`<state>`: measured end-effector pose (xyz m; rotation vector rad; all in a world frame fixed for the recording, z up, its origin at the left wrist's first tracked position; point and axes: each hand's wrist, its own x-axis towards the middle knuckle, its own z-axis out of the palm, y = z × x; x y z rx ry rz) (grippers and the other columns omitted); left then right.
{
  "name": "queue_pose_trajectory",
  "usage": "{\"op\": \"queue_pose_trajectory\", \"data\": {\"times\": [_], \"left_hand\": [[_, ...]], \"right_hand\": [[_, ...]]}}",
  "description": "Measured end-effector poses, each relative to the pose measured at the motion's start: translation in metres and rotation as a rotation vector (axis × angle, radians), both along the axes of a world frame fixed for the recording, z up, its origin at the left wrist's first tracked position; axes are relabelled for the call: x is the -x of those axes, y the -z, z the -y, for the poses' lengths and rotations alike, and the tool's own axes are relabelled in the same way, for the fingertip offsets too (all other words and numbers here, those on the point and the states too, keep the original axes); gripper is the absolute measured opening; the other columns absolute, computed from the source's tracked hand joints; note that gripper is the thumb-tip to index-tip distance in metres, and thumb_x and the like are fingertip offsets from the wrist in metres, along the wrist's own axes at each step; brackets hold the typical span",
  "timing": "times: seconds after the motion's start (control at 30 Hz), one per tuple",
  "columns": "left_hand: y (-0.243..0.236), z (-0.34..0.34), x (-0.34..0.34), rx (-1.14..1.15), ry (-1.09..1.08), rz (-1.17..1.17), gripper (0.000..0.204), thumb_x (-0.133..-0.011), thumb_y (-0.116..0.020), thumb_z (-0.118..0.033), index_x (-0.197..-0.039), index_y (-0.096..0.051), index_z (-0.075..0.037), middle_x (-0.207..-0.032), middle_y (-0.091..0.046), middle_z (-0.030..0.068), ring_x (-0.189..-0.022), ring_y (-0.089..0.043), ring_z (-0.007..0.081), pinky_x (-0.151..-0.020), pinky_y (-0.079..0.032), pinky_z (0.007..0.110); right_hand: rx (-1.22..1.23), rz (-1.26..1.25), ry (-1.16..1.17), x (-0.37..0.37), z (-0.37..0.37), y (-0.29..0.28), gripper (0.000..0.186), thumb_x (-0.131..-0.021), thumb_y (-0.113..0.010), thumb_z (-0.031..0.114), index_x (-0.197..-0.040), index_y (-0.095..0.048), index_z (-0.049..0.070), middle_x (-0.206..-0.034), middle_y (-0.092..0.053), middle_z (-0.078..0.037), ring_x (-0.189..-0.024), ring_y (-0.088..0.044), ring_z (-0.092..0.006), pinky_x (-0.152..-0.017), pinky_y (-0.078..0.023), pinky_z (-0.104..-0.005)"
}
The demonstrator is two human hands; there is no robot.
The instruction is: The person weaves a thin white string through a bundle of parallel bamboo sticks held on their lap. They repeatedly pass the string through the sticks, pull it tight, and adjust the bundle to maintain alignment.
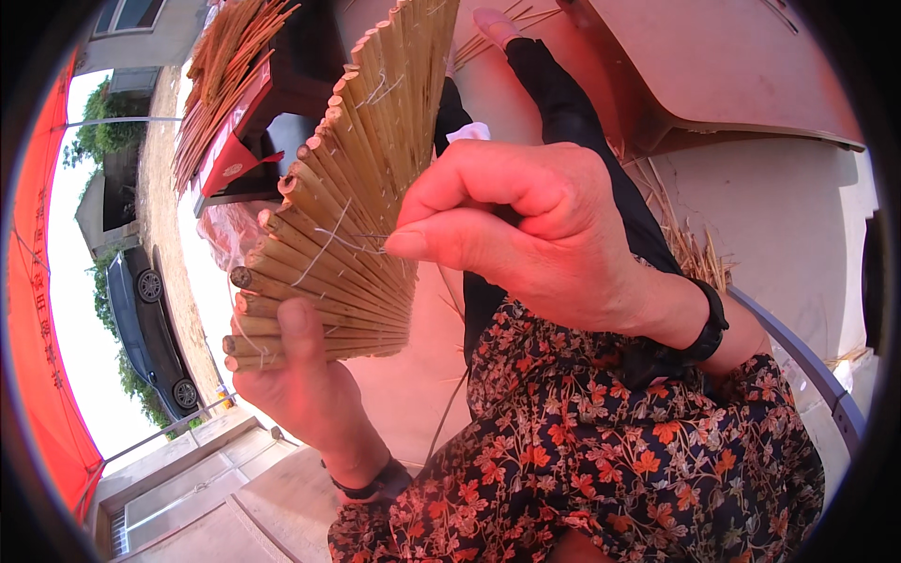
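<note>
A mat of pale, dried plant stalks [375, 155], laid side by side and stitched with white thread, fans out in front of me. My left hand [314, 403] grips its lower left end, thumb on the near face and the other fingers mostly hidden behind. My right hand [554, 225] is closed in a pinch close to the mat's face. From between thumb and forefinger runs a thin thread [324, 246] toward the stalks; whether a needle is among the thin strands at the fingertips I cannot tell. Loose thread loops over the cut stalk ends.
Beyond the mat, a bundle of thin reddish sticks [230, 70] lies on a dark table or box [305, 56], with a clear plastic bag [230, 235] below. At upper right stands a large board-like panel [741, 56]. More sticks [699, 246] lie on the floor near a grey bar [802, 352].
</note>
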<state>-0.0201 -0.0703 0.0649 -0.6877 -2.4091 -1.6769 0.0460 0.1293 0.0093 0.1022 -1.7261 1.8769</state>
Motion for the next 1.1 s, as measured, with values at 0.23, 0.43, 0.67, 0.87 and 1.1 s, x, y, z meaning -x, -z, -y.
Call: {"op": "queue_pose_trajectory", "data": {"times": [0.23,0.43,0.67,0.87,1.1], "left_hand": [[0.001,-0.011,-0.006,-0.057,0.104,0.012,0.044,-0.102,-0.056,-0.01,-0.14,-0.049,0.01,-0.135,-0.06,0.0204,-0.122,-0.061,0.0273,-0.106,-0.049,0.042],[0.005,-0.01,-0.008,-0.08,0.109,0.024,0.044,-0.102,-0.056,-0.01,-0.141,-0.049,0.011,-0.137,-0.059,0.0207,-0.123,-0.061,0.0274,-0.108,-0.048,0.043],[0.004,-0.007,-0.011,-0.127,0.115,0.038,0.044,-0.102,-0.057,-0.009,-0.141,-0.049,0.01,-0.138,-0.058,0.0209,-0.124,-0.06,0.0278,-0.108,-0.047,0.043],[0.0,-0.009,-0.013,-0.13,0.133,0.033,0.042,-0.101,-0.057,-0.008,-0.139,-0.05,0.009,-0.136,-0.059,0.0202,-0.123,-0.06,0.027,-0.107,-0.048,0.043],[0.0,-0.009,-0.015,-0.124,0.139,0.018,0.041,-0.101,-0.058,-0.007,-0.138,-0.051,0.008,-0.133,-0.06,0.0191,-0.121,-0.061,0.0262,-0.106,-0.049,0.042]], "right_hand": [[-0.046,-0.073,0.016,0.022,0.03,0.003,0.01,-0.094,-0.07,0.007,-0.101,-0.066,0.002,-0.077,-0.064,-0.006,-0.065,-0.061,-0.014,-0.06,-0.047,-0.0273],[-0.061,-0.072,0.029,0.016,0.029,0.01,0.011,-0.093,-0.069,0.004,-0.103,-0.071,-0.001,-0.089,-0.073,-0.01,-0.073,-0.068,-0.0157,-0.065,-0.052,-0.0268],[-0.055,-0.123,0.058,0.016,0.028,0.008,0.018,-0.092,-0.069,0.0,-0.109,-0.073,-0.002,-0.1,-0.076,-0.014,-0.087,-0.074,-0.021,-0.075,-0.057,-0.0282],[-0.049,-0.138,0.049,0.014,0.024,0.005,0.022,-0.091,-0.07,0.0,-0.112,-0.074,0.0,-0.101,-0.076,-0.015,-0.089,-0.075,-0.0226,-0.077,-0.057,-0.0291],[-0.05,-0.161,0.055,0.013,0.024,0.008,0.024,-0.09,-0.069,-0.003,-0.113,-0.074,0.001,-0.092,-0.074,-0.013,-0.083,-0.073,-0.023,-0.072,-0.056,-0.0299]]}}
